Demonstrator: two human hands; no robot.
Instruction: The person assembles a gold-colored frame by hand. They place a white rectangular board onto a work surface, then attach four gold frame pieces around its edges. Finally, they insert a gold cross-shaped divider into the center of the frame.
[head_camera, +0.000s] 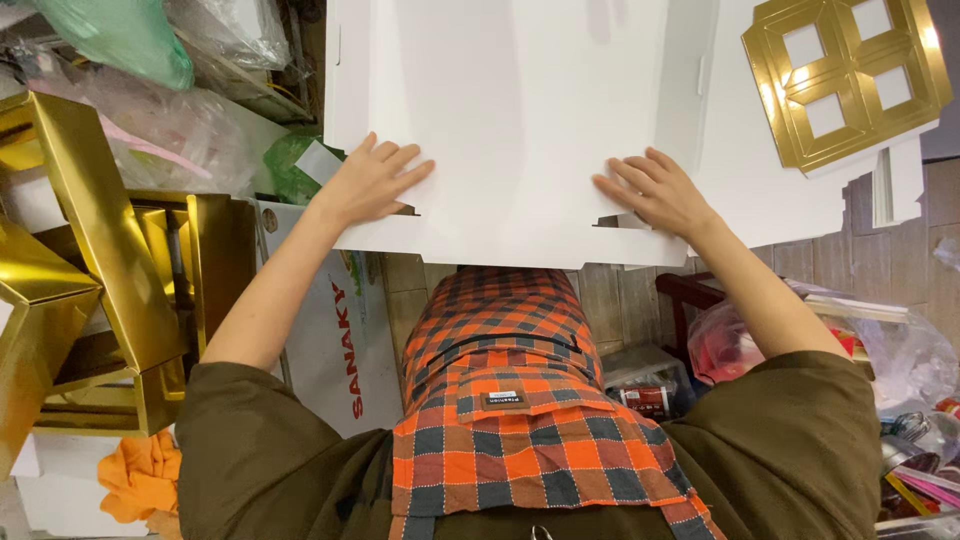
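Both hands lie flat, fingers spread, on a white die-cut cardboard sheet (520, 110) that lies straight ahead: left hand (372, 182) and right hand (655, 192) near its front edge, gripping nothing. Even pressure beside the slits should keep folds crisp. A gold window-lid insert (845, 80) rests at the far right.

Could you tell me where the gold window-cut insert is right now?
The gold insert lies at the head view's upper right, on white card just beyond the right hand.

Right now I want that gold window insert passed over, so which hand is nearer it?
Right hand, just below-left of the gold insert. Left hand lies far across the white board.
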